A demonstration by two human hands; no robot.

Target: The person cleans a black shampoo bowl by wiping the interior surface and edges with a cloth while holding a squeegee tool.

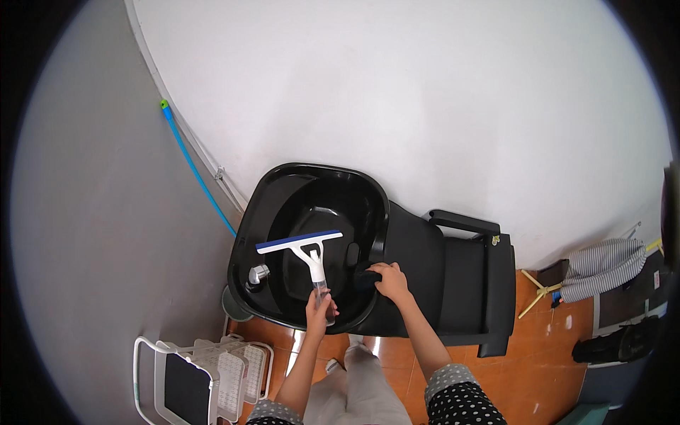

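My left hand (317, 313) grips the clear bottle handle of a white spray squeegee (315, 265) with a blue blade. The squeegee's head is raised over the basin of a black salon shampoo bowl (289, 186). At the bowl's edge by the chair, my right hand (392, 280) has its fingers curled over a black pad (366, 278). Whether this pad is a cloth or a neck rest is hard to tell against the dark bowl. A chrome tap knob (258, 274) stands on the bowl's left rim.
The black shampoo chair (414, 255) adjoins the bowl, with an armrest (462, 222) along the white wall. A blue hose (194, 164) runs down the left corner. Lower left stands a white tiered cart (215, 372); at right, a striped cloth (603, 268) hangs on a yellow-legged stand (541, 291).
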